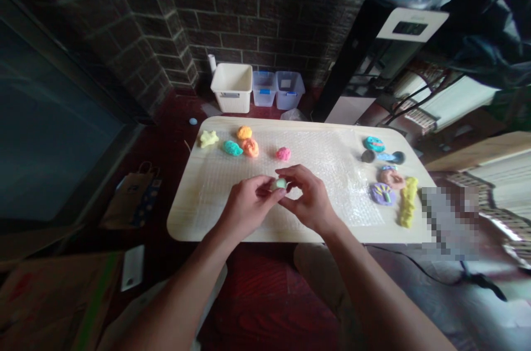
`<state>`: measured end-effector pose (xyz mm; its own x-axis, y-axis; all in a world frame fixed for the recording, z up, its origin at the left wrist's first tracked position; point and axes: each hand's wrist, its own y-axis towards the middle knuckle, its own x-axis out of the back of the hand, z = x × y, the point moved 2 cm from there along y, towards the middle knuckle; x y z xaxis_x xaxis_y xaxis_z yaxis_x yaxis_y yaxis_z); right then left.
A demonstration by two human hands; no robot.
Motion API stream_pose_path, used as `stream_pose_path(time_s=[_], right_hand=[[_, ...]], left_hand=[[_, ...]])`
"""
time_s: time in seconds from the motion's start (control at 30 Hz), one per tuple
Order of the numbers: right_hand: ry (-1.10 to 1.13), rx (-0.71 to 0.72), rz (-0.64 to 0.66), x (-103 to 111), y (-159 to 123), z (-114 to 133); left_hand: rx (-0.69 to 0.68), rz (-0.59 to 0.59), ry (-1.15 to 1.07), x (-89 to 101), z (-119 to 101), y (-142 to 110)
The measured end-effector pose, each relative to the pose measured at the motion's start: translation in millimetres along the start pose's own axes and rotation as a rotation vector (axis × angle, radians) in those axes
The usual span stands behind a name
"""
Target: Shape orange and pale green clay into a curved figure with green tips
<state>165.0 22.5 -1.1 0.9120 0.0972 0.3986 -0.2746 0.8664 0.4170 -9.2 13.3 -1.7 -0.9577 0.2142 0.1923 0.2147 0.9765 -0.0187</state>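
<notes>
Over the middle of the table, a small pale green lump of modelling clay [281, 182] is pinched between the thumb and fingers of my left hand [249, 201]. My right hand [311, 196] curls around the same lump from the other side, its fingertips close against it. Part of the lump is hidden by my fingers. Just beyond my hands lies a pink clay ball [284, 153]. Farther left are an orange-yellow lump [244, 132], a salmon lump [250, 147], a teal lump [233, 148] and a pale yellow star-like piece [208, 138].
Bubble wrap [332, 174] covers much of the pale table [186, 212]. At its right lie a teal disc [374, 144], a dumbbell-shaped piece [382, 157], a brownish-pink piece [392, 178], a purple disc [382, 194] and a yellow strip [409, 201]. Storage bins [233, 88] stand behind.
</notes>
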Motion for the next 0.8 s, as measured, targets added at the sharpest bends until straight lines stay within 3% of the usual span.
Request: stream_pose_path(time_s=[0.07, 0.17, 0.4, 0.6, 0.73, 0.8], right_hand=[[-0.028, 0.051, 0.006, -0.3, 1.7, 7.7], [0.004, 0.044, 0.013, 0.3, 2.1, 10.1], [0.326, -0.185, 0.026, 2.2, -3.8, -2.8], [0.632, -0.354, 0.119, 5.7, 0.4, 6.7], [0.677, -0.362, 0.165, 11.3, 0.9, 9.1], [0.665, -0.362, 0.192, 13.0, -0.4, 7.5]], left_hand=[[0.016, 0.084, -0.160, -2.5, 2.5, 0.4], [0.021, 0.085, -0.251, -0.7, 5.4, 2.2], [0.099, 0.066, -0.399, 2.8, 2.6, 3.6], [0.260, 0.264, -0.776, -0.3, -5.0, -2.6], [0.229, 0.352, -0.846, -1.7, -7.6, -3.7], [0.188, 0.338, -0.815, -3.1, -8.0, -2.9]])
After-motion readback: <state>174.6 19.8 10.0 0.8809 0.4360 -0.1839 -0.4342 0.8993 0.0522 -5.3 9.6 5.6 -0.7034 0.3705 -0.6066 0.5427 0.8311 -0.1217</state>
